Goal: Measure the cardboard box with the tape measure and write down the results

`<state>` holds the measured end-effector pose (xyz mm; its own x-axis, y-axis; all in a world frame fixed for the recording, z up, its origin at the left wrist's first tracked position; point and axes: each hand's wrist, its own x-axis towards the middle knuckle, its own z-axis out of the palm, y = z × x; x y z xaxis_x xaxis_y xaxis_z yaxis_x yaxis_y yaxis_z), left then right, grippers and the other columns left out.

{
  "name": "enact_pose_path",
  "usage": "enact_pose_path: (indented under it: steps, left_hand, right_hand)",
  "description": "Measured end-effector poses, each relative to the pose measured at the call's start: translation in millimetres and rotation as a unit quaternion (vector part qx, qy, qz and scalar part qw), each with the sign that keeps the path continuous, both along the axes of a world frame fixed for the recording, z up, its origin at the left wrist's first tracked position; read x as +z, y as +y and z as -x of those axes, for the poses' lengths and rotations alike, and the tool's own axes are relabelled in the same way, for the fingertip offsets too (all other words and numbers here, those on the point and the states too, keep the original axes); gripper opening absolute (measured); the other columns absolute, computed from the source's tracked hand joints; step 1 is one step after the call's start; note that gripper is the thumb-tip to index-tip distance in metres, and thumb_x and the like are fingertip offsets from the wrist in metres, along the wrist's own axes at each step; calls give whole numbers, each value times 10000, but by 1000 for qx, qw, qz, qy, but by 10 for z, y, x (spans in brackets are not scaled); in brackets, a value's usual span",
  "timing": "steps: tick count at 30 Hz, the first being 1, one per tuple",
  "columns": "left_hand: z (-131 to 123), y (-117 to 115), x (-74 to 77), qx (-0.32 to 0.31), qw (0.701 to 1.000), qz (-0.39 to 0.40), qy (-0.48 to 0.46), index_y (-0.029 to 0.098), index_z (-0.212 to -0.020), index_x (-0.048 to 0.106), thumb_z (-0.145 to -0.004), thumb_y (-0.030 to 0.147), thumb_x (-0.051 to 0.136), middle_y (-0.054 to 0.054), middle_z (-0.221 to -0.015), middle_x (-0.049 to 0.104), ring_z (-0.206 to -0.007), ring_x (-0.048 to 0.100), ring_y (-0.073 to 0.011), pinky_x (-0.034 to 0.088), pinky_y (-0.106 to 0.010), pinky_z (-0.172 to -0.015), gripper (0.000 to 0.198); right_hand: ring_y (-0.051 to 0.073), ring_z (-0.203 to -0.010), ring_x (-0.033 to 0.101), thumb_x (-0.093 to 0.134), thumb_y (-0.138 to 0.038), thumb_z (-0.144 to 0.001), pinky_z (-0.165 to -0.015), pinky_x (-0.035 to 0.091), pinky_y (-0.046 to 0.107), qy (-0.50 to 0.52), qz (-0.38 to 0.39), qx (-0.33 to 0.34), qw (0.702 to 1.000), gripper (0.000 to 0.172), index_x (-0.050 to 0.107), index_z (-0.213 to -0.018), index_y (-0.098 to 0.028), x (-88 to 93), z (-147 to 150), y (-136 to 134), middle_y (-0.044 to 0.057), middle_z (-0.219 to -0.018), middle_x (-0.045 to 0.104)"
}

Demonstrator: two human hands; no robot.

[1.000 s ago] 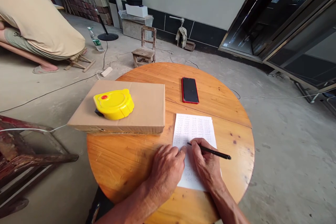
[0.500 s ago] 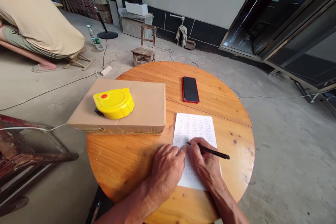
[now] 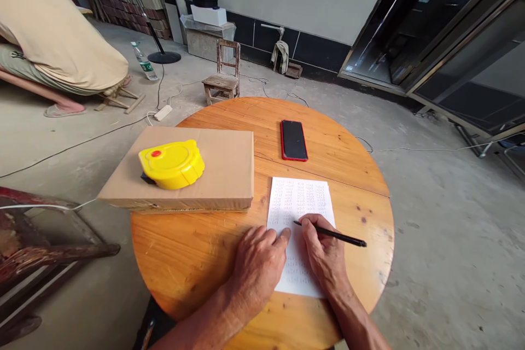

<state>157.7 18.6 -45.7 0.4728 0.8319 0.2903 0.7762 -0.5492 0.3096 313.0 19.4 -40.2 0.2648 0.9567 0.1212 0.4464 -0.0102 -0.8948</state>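
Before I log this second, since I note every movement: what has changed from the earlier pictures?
The pen, in the right hand, has shifted slightly rightward over the sheet; nothing was grasped or released. The left hand, phone, box and yellow item stayed put.

Rows of small handwriting (image 3: 301,199), seemingly digits, stand on the paper (image 3: 294,243), too small to read surely; the bottle's (image 3: 143,60) green label (image 3: 146,66) is unreadable.

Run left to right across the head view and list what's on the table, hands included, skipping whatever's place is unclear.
Tape measure → left hand → phone → right hand holding the pen.
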Motion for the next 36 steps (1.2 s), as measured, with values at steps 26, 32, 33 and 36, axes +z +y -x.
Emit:
enact_pose_path:
  steps: [26, 32, 33, 36]
  left_hand:
    - [4, 4, 39, 1, 1000, 18, -2, 199, -1083, 705, -834, 69, 625, -3, -711, 640, -698, 625, -221, 477, -359, -638, 293]
    - [8, 4, 33, -2, 1000, 23, 0, 205, -1093, 697, -840, 73, 617, -2, -714, 633, -708, 623, -223, 482, -362, -641, 296]
    - [9, 5, 32, -3, 1000, 24, 1, 208, -1094, 695, -840, 72, 614, -2, -714, 632, -710, 622, -221, 482, -361, -644, 299]
    - [10, 6, 29, -3, 1000, 28, 3, 210, -1095, 692, -840, 71, 606, -2, -711, 628, -709, 621, -216, 482, -355, -651, 302]
  right_hand:
    - [144, -583, 521, 509, -329, -914, -532, 426, 240, -48, 4, 23, 999, 252, 631, -754, -178, -2, 26, 10, 5, -636, 601]
    - [142, -567, 509, 512, -334, -907, -519, 422, 240, -49, 4, 22, 999, 253, 631, -749, -176, -4, 27, 15, 3, -621, 592]
    - [141, -559, 503, 513, -336, -906, -515, 419, 240, -50, 3, 21, 999, 255, 630, -745, -177, -4, 27, 14, -1, -613, 586]
    - [144, -560, 510, 521, -344, -906, -521, 420, 245, -53, 4, 29, 998, 262, 629, -732, -180, 1, 15, 7, -2, -609, 585]
